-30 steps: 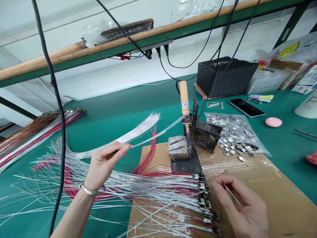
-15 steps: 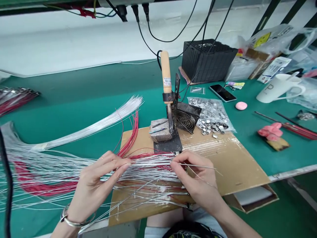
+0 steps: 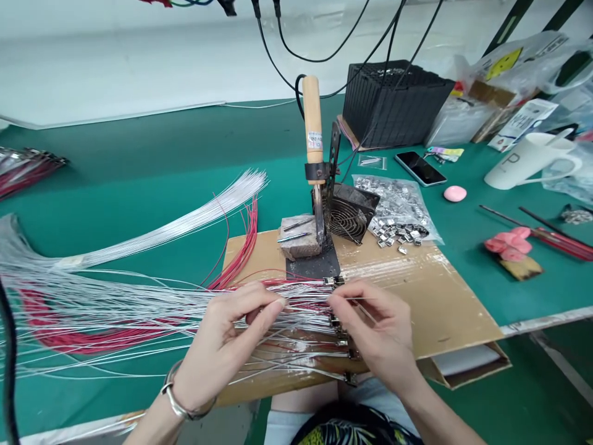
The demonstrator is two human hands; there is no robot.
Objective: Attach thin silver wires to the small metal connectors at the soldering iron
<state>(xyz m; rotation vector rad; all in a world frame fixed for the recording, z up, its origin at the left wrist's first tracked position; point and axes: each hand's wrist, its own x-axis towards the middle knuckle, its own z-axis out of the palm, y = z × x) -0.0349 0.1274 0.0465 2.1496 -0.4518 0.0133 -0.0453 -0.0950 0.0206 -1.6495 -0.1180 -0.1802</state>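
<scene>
Over cardboard [image 3: 440, 309], left hand [image 3: 227, 340] and right hand [image 3: 382, 330] pinch wires [image 3: 310, 320].

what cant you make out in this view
Head view:
Part of the connector row: hidden by the right hand.
Whether the left hand pinches any white wires: too thin to tell.
Wording on the handle label: too small.
Red-and-white bundle: cut off by the left edge.

A white wall [image 3: 139, 68] behind the green worktop [image 3: 152, 161] — green floor [image 3: 523, 408] below.
</scene>
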